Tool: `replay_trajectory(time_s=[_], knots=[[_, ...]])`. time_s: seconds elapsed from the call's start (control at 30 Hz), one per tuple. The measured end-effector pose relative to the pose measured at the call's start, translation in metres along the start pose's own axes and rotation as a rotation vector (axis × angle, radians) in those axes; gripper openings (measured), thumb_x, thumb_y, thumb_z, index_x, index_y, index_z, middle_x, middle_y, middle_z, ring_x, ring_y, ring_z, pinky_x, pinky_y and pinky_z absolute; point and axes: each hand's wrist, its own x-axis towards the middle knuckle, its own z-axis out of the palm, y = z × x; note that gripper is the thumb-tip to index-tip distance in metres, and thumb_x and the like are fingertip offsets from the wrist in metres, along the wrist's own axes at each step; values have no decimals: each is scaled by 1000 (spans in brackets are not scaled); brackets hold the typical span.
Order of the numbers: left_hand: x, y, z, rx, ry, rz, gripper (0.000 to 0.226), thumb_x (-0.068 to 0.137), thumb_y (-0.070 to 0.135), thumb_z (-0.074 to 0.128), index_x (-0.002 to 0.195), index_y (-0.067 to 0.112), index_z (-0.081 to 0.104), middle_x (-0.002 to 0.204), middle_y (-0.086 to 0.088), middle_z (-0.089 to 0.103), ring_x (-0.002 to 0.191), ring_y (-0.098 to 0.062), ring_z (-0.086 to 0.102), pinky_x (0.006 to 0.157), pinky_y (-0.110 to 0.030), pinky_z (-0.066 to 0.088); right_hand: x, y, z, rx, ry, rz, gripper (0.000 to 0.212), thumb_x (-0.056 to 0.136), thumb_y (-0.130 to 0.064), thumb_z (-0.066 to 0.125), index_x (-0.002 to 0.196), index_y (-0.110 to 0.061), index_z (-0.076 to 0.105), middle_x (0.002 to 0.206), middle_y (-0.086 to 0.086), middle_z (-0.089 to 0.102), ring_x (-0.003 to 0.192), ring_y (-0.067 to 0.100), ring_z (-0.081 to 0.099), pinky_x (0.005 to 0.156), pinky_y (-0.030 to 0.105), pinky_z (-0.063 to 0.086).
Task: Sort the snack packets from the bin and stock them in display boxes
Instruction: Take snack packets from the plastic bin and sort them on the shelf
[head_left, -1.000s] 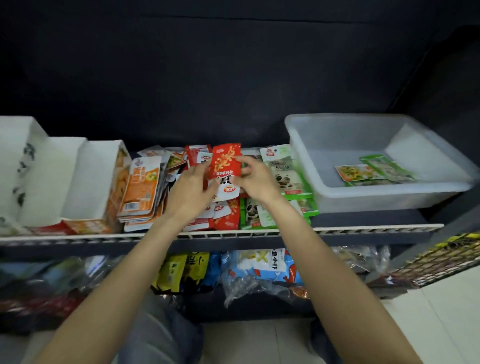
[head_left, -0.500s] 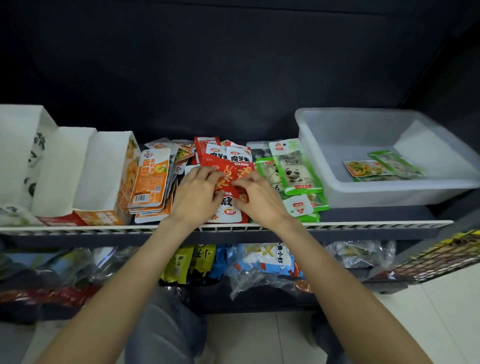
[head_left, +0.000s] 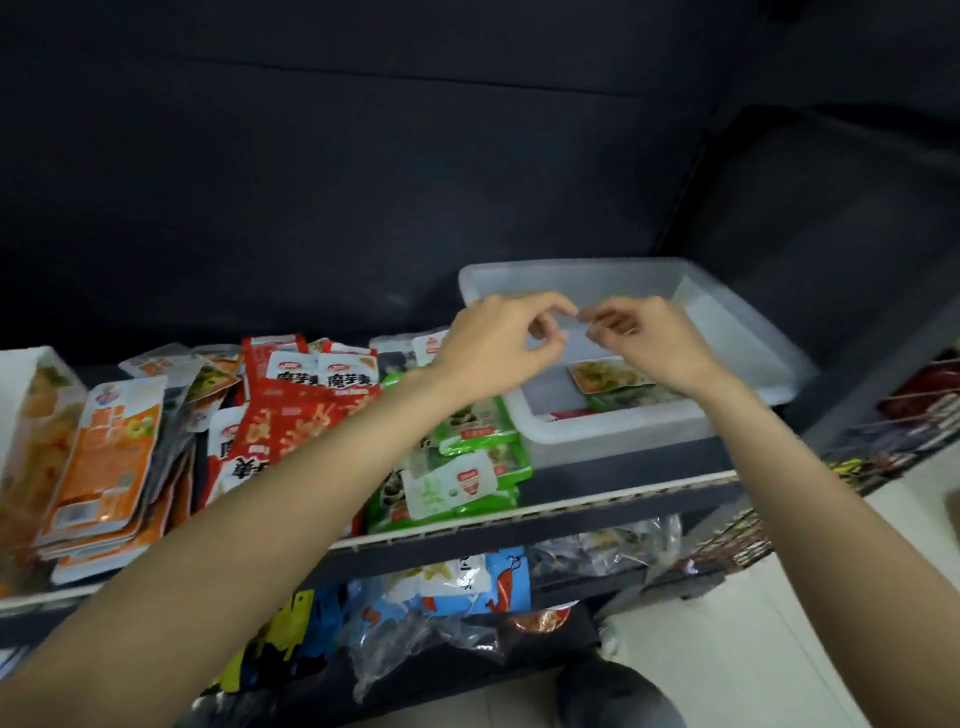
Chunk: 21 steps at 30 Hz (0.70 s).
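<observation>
I have both hands over the clear plastic bin (head_left: 748, 374) at centre right of the frame. My left hand (head_left: 498, 343) and right hand (head_left: 649, 338) are loosely curled, fingertips nearly meeting, holding nothing. Remaining packets (head_left: 605, 375) lie flat on the bin floor just below. To do this well, I'd pinch one crimped edge, since the glossy film looks slippery. Sorted red packets (head_left: 306, 415), green packets (head_left: 467, 467) and orange packets (head_left: 111, 457) overlap at centre left; a cardboard display box (head_left: 31, 415) stands far left.
</observation>
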Motion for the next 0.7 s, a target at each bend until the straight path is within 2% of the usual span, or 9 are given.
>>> replay_trajectory(time_s=[0.13,0.23,0.37,0.5,0.6,0.7], knots=[[71,0,56,54,-231,37,47,87,30,61,132,25,48,117,7,62,106,-14,58,88,-32,47,34,74,-17,-240,-68,194,28,85,-17,65,112,-17,68,113,5,68,103,21,62,86,24,43],[109,-8,95,224,-414,17,61,86,39,63,138,20,39,136,-2,51,121,-22,51,96,-32,41,52,107,-18,-371,-235,306,47,85,-32,67,129,-19,56,133,7,55,118,24,52,95,27,40],[131,-15,132,410,-568,58,68,85,48,61,141,20,34,140,-6,46,123,-27,48,96,-34,41,65,131,-7,-434,-449,395,75,80,-41,72,142,-18,38,139,9,47,122,27,49,100,30,41],[132,-21,151,487,-648,107,65,83,49,63,136,21,40,134,-6,52,116,-27,53,85,-32,42,71,135,1,-453,-530,394,74,76,-40,75,139,-16,42,131,10,54,113,27,55,97,34,46],[131,-26,154,534,-625,98,62,80,53,64,130,21,45,125,-5,58,110,-27,56,77,-32,41,71,131,2,-514,-506,348,63,80,-38,72,133,-12,51,126,11,57,109,27,57,93,32,47],[136,-23,138,557,-410,90,62,77,52,67,124,18,44,118,-6,60,105,-29,58,77,-35,44,65,121,-2,-578,-441,307,44,85,-32,65,123,-12,59,120,11,60,104,28,59,87,31,48]])
